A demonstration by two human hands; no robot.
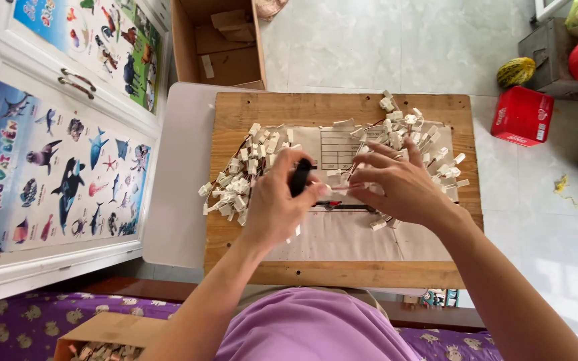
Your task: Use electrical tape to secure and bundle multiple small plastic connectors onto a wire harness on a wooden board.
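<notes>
Left hand (275,204) grips black tool (300,176); right hand (399,187) pinches white connector (338,192): light, stiff; hold by plastic body over surface (235,257).

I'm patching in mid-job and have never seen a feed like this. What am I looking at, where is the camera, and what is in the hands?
This is one picture from a camera worn on a person's head, looking down at their own two bare hands; no machine is involved. The person sits at a wooden board covered partly by a sheet of paper. Two heaps of small white connectors with thin wires lie on it: the left pile and the right pile. The left hand grips a black tool. The right hand pinches one small white connector against the tool's tip. A cardboard box and a red box stand on the tiled floor beyond.
</notes>
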